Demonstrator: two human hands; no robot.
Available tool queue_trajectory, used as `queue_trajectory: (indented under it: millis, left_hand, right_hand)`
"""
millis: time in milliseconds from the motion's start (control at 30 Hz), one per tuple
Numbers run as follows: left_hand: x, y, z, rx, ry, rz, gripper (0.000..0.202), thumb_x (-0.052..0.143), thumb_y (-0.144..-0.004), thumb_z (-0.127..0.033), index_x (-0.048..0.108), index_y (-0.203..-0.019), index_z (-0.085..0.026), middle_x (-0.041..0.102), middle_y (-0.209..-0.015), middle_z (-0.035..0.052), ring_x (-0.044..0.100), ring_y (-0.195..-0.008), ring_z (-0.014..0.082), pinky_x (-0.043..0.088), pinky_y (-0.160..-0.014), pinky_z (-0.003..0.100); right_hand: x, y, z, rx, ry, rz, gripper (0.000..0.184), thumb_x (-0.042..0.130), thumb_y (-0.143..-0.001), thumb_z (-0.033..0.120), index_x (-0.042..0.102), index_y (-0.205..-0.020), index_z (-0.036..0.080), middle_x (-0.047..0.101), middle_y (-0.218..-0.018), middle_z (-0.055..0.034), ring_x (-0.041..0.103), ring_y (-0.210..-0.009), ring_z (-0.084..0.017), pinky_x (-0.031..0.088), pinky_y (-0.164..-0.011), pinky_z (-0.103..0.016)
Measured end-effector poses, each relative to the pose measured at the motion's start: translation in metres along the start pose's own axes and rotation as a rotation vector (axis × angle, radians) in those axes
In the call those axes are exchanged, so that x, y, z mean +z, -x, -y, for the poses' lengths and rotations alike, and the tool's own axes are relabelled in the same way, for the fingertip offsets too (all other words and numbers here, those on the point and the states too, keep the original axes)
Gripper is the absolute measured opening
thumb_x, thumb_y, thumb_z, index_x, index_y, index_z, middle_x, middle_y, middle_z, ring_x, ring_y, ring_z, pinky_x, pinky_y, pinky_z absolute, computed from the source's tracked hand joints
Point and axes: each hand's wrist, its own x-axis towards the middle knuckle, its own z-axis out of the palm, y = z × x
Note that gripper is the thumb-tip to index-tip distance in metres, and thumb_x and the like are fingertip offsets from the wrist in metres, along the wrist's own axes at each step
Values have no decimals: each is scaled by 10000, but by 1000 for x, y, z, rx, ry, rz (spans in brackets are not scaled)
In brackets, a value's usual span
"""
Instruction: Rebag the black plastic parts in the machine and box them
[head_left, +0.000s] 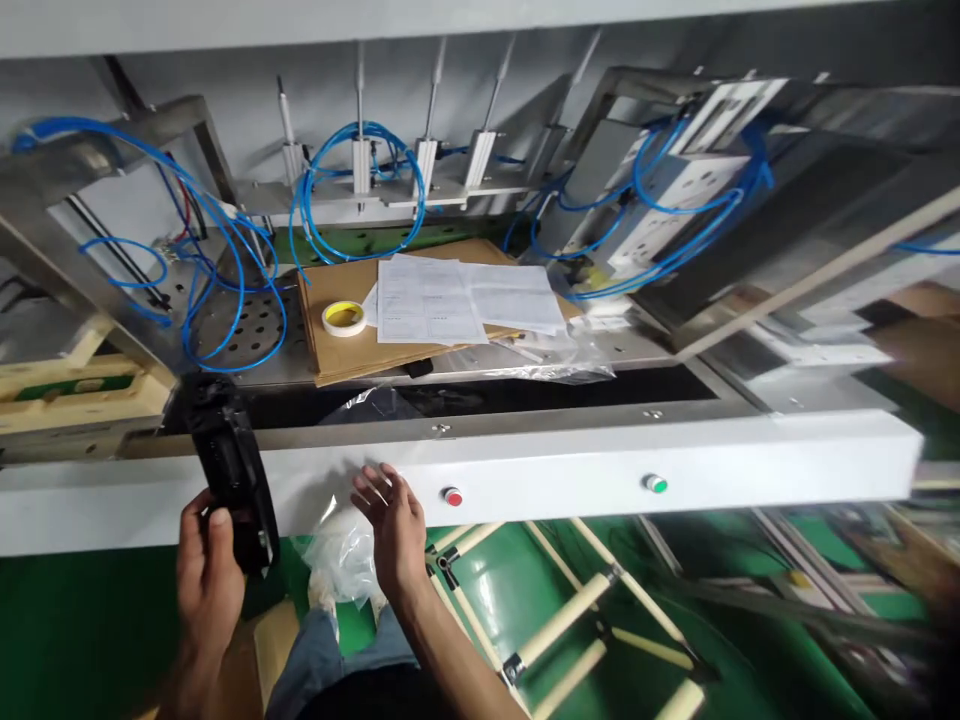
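Note:
My left hand (pixel 210 575) is closed around a long black plastic part (pixel 234 475), with the thumb on its near face. It is held upright in front of the machine's white front rail (pixel 540 460). My right hand (pixel 396 525) is raised before the same rail, its fingers apart and nothing in them. A crumpled clear plastic bag (pixel 341 550) hangs or falls just left of my right wrist, below the rail. Whether the bag touches the hand I cannot tell. To the right of my right hand sits a red push button (pixel 452 497).
Behind the rail, paper sheets (pixel 431 300) and a tape roll (pixel 344 318) lie on flat cardboard (pixel 337 360). Blue air hoses (pixel 364 190) loop around the cylinders. A green button (pixel 656 484) is farther right. A cream pipe frame (pixel 562 620) stands on the green floor.

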Motion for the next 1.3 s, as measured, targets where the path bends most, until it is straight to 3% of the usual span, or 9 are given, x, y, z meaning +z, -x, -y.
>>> queue_trajectory:
  millis: [167,300,500,600,733,933,1100,1200,1300]
  left_hand:
    - [20,-45,-6,53,-33,445,544,520,-959,-703,599,-1238,-244,721,-1233,102,683,-1169,291,527,-1037,404]
    - [40,-80,-13,90,-56,697,522,485,-979,-682,579,-1242,-241,726,-1226,110,685,-1191,298,516,-1053,447]
    - [49,-111,-9,73,0,770,513,539,-944,-673,593,-1190,-226,740,-1156,100,703,-1112,276,539,-1019,428]
    - [48,-117,-10,90,32,802,478,569,-927,-653,606,-1144,-230,747,-1088,85,711,-1045,263,558,-975,408]
    - [46,-123,-13,107,48,867,438,590,-915,-618,613,-1122,-234,751,-1096,81,708,-1053,262,556,-968,395]
    - [44,-131,-10,125,49,893,424,590,-910,-603,621,-1104,-228,751,-1074,80,702,-1017,247,544,-970,383]
    - [45,-141,-6,161,28,893,437,586,-905,-614,639,-1111,-232,743,-1011,46,692,-955,234,542,-898,359]
    - [46,-145,-7,144,26,926,441,587,-914,-612,638,-1129,-230,747,-1025,47,700,-993,243,544,-892,351]
    - [47,-146,-11,123,46,953,436,598,-911,-620,649,-1112,-237,751,-1044,49,703,-1021,249,546,-902,345]
  right_hand:
    - [13,-2,-22,-94,-164,-83,560,824,-770,608,711,-1127,192,818,-1108,-107,767,-1118,-273,548,-1105,-472]
    - [18,4,-27,-79,-140,-164,486,831,-761,513,753,-1101,175,823,-1086,-114,775,-1064,-277,590,-999,-432]
    - [-12,17,-36,-218,183,-344,374,755,-812,501,743,-1011,184,753,-841,-36,706,-782,-202,572,-768,-346]
    - [-22,19,-31,-607,586,-462,335,657,-917,527,725,-1024,217,723,-910,-54,670,-845,-223,552,-814,-386]
    - [-18,0,-2,-1091,1344,-290,346,592,-987,443,728,-1241,250,714,-1286,-139,599,-1287,-321,406,-1161,-547]
    - [-49,-34,17,-1013,1752,-390,780,536,-985,631,421,-1603,169,488,-1625,-209,359,-1554,-388,262,-1258,-636]
    - [-84,-40,14,-1040,1802,-423,819,502,-1002,630,312,-1668,192,432,-1677,-185,306,-1587,-370,248,-1269,-622]
    - [-84,-36,14,-1077,1775,-484,809,486,-1012,616,295,-1676,196,382,-1704,-192,301,-1591,-381,256,-1260,-639]
    - [-73,-31,7,-1134,1813,-359,691,510,-1021,557,404,-1632,251,423,-1690,-156,330,-1586,-361,231,-1278,-622]
